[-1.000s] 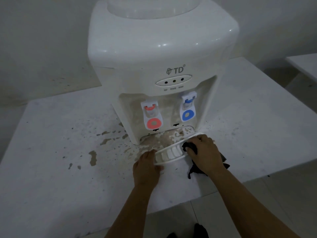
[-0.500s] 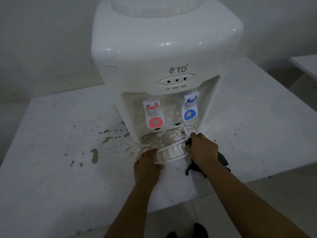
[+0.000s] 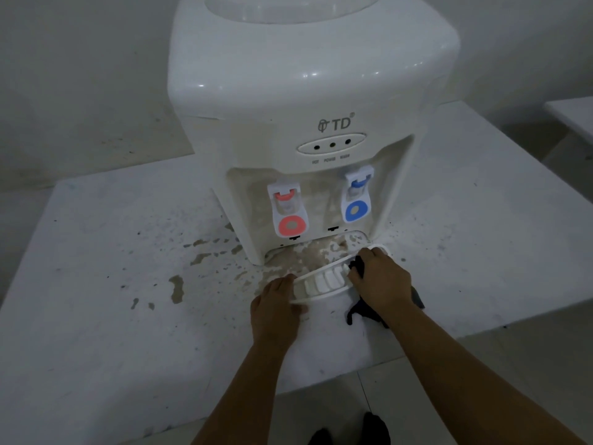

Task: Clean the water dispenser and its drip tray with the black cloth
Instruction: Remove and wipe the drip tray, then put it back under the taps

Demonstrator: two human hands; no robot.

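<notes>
A white water dispenser [image 3: 308, 101] stands on a white table, with a red tap [image 3: 290, 216] and a blue tap [image 3: 356, 202] on its front. The white slotted drip tray [image 3: 324, 281] is pulled out and tilted in front of its stained recess. My left hand [image 3: 275, 311] grips the tray's left end. My right hand [image 3: 382, 282] holds the black cloth [image 3: 361, 311] against the tray's right end; most of the cloth is hidden under the hand, with a corner hanging below.
The table [image 3: 96, 316] carries brown stains and flaked patches left of the dispenser, and its front edge runs just below my hands. Tiled floor and my shoes [image 3: 349, 431] lie beneath. A second white surface [image 3: 574, 117] sits at the far right.
My right hand with the cloth has slid up along the tray's right end toward the dispenser. The left hand has kept its grip.
</notes>
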